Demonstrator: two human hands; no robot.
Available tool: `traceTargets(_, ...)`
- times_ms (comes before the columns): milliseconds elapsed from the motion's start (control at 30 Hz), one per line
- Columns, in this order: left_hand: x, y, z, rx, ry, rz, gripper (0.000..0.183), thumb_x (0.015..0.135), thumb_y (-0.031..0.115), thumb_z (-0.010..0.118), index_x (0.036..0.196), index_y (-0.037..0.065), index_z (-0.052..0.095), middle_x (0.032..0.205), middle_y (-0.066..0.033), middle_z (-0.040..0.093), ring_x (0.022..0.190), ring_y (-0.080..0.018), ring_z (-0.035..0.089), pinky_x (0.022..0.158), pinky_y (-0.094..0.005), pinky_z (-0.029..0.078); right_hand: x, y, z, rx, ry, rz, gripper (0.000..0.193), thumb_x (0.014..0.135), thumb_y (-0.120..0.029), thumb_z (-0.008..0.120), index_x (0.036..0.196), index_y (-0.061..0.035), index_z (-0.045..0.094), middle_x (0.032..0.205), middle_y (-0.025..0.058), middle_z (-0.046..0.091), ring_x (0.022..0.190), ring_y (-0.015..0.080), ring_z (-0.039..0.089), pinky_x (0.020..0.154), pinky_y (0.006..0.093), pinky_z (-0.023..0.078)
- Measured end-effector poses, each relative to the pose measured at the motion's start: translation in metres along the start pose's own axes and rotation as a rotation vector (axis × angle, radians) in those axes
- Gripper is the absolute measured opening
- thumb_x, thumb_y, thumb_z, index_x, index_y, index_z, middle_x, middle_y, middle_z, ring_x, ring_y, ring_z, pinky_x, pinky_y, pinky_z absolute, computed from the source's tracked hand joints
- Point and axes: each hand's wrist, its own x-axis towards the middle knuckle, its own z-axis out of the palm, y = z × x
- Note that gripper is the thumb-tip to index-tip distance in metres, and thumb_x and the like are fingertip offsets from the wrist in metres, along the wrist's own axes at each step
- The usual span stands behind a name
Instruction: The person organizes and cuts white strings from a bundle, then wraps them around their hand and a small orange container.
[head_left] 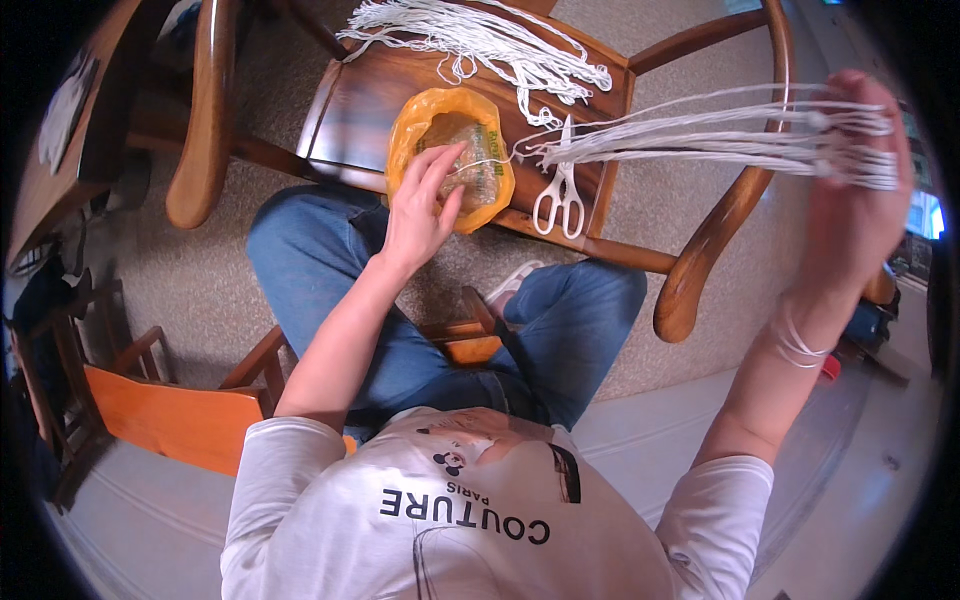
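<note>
My right hand [868, 190] is raised at the far right, closed around a bundle of white cords [690, 145]. The cords stretch leftward to the chair seat, their far ends gathered above the scissors. My left hand [422, 212] hovers over a round container lined with a yellow plastic bag [490, 208], thumb and fingers apart. A thin white strand runs from the bundle's end towards its fingertips; no grip on it shows. White-handled scissors [560, 205] lie on the seat between container and cords, blades pointing away from me.
A pile of white cords [470, 45] lies along the back of the wooden seat [350, 125]. Curved wooden armrests rise left [205, 130] and right [715, 230]. An orange-brown wooden chair [180, 415] stands at lower left, and a dark table edge [90, 150] at upper left.
</note>
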Motion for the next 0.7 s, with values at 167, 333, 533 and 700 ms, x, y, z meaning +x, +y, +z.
traceTargets(167, -0.019, -0.001, -0.005, 0.202, 0.179, 0.016, 0.054, 0.070, -0.007, 0.058, 0.121, 0.008, 0.051, 0.110, -0.0150, 0.049, 0.095, -0.0259, 0.053, 0.082, -0.0340, 0.045, -0.055, 0.044, 0.018, -0.334, 0.036, 0.048, 0.009, 0.086, -0.011, 0.061, 0.088, -0.0017, 0.062, 0.084, 0.0006, 0.061, 0.075, 0.0075, 0.054, 0.067, 0.0199, 0.042)
traceTargets(333, -0.018, 0.004, -0.012, 0.151, 0.356, 0.013, 0.049, 0.076, -0.006, 0.059, 0.122, 0.005, 0.048, 0.113, -0.0114, 0.043, 0.079, -0.0116, 0.053, 0.060, -0.0210, 0.042, -0.097, 0.070, -0.002, -0.504, 0.088, 0.033, 0.006, 0.083, -0.005, 0.061, 0.086, 0.0007, 0.060, 0.076, 0.0028, 0.055, 0.071, 0.0103, 0.051, 0.064, 0.0223, 0.041)
traceTargets(533, -0.033, -0.014, -0.033, 0.101, 0.568, 0.018, 0.045, 0.078, -0.006, 0.056, 0.120, 0.003, 0.047, 0.111, -0.0097, 0.042, 0.076, -0.0091, 0.054, 0.059, -0.0201, 0.043, -0.115, 0.100, -0.011, -0.359, 0.234, 0.027, 0.008, 0.080, 0.001, 0.059, 0.087, 0.0000, 0.062, 0.076, 0.0022, 0.056, 0.072, 0.0094, 0.053, 0.066, 0.0218, 0.042)
traceTargets(700, -0.049, -0.002, -0.031, 0.066, 0.509, 0.010, 0.044, 0.078, -0.006, 0.057, 0.120, 0.002, 0.047, 0.112, -0.0098, 0.042, 0.073, -0.0088, 0.054, 0.058, -0.0197, 0.042, -0.128, 0.116, -0.010, -0.351, 0.332, 0.050, 0.006, 0.080, 0.000, 0.060, 0.085, -0.0005, 0.062, 0.075, 0.0033, 0.058, 0.069, 0.0107, 0.053, 0.064, 0.0235, 0.043)
